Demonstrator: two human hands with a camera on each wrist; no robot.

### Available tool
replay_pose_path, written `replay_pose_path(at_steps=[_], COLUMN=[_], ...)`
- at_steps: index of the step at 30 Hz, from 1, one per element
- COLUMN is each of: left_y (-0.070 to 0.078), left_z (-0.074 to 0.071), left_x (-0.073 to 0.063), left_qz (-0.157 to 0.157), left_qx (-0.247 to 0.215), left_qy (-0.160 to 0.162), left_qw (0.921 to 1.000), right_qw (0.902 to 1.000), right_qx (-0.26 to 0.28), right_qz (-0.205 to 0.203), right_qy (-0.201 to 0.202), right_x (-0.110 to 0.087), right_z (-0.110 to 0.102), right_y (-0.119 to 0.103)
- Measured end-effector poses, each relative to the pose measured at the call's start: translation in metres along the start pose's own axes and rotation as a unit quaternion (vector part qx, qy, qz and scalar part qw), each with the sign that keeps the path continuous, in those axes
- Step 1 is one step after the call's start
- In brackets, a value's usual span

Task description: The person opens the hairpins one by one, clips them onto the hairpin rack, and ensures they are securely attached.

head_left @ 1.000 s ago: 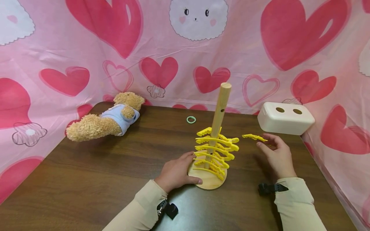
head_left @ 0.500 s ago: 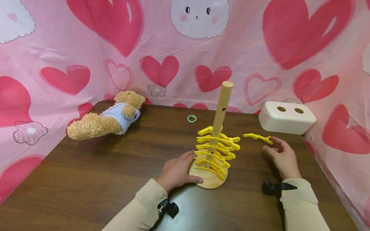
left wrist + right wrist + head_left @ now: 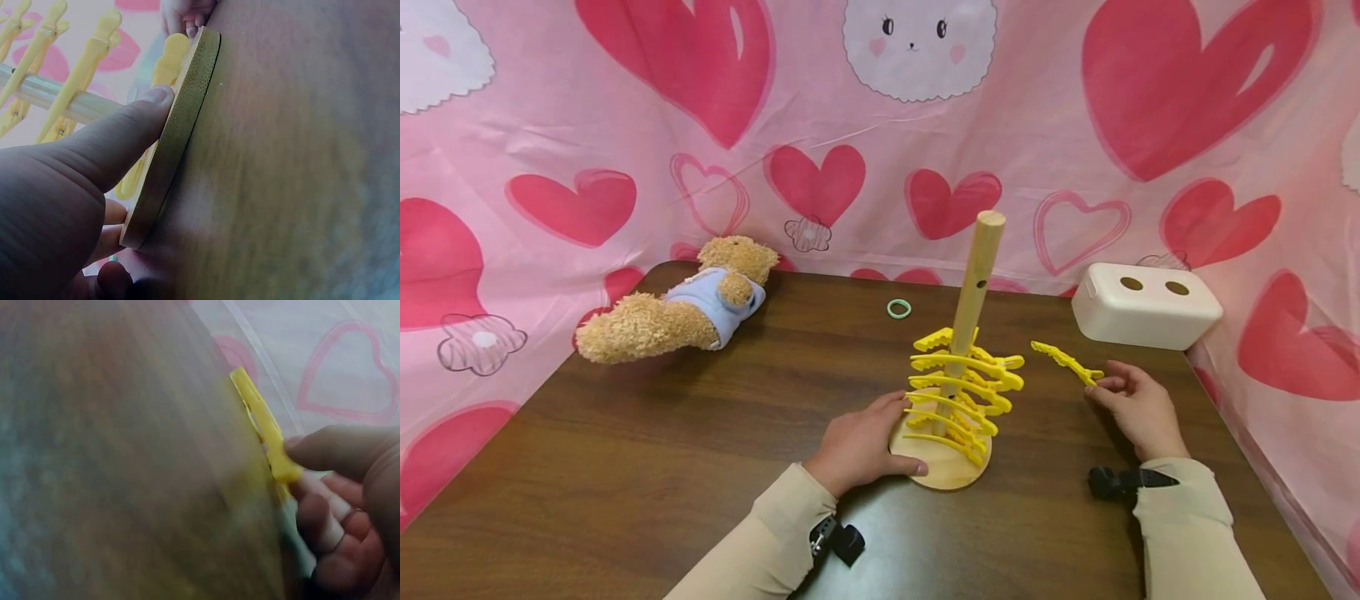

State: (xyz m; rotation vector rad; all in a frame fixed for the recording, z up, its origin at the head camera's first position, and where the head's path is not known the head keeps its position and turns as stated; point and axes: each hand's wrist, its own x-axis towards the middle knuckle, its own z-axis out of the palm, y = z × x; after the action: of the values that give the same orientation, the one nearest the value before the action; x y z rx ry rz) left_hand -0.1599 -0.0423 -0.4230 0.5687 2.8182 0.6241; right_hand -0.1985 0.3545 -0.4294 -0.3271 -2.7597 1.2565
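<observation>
A round wooden base (image 3: pixel 951 477) carries an upright wooden post (image 3: pixel 974 279). Several yellow alligator hair clips (image 3: pixel 973 383) are clamped on the post one above another. My left hand (image 3: pixel 859 450) grips the base at its left side, thumb over the top face, as the base's edge (image 3: pixel 178 140) in the left wrist view confirms. To the right of the stand, my right hand (image 3: pixel 1142 412) pinches another yellow hair clip (image 3: pixel 1063 360) by its handle end between thumb and fingers. In the right wrist view that clip (image 3: pixel 265 425) points away from the thumb.
On the left of the brown table (image 3: pixel 647 467) lies a teddy bear (image 3: pixel 700 304) in a blue top. A small green ring (image 3: pixel 890 309) rests behind the stand. At the back right is a white box (image 3: pixel 1142 312) with two round holes. Pink heart-print cloth (image 3: pixel 880 125) hangs around.
My right hand has shifted right, away from the stand. The clip in it has turned, its handle end now lower and its tip pointing up-left. The left hand stays on the base.
</observation>
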Motion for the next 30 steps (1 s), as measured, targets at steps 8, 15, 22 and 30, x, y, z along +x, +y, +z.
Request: replay_pose_path(at_steps=[8,15,22,30], left_y=[0.001,0.0,-0.001,-0.001], left_z=[0.0,0.0,0.002,0.002], left_x=[0.001,0.0,-0.001,-0.001], left_qz=[-0.001,-0.001,0.002,0.008], left_qx=[-0.01,-0.006,-0.003,-0.004], left_qy=[-0.006,0.0,0.003,0.011], left_qw=[0.9999,1.0,1.0,0.9999], right_qw=[0.9949,0.9993,0.997,0.9887], right_qx=[-0.088,-0.017,0.075,0.117], right_qz=[-0.031,0.014,-0.016,-0.061], right_qy=[-0.038,-0.029,0.013,0.071], right_x=[0.001,0.0,-0.003,-0.013], right_z=[-0.006,-0.002,0.0,-0.002], right_y=[-0.002,-0.004,-0.006,-0.023])
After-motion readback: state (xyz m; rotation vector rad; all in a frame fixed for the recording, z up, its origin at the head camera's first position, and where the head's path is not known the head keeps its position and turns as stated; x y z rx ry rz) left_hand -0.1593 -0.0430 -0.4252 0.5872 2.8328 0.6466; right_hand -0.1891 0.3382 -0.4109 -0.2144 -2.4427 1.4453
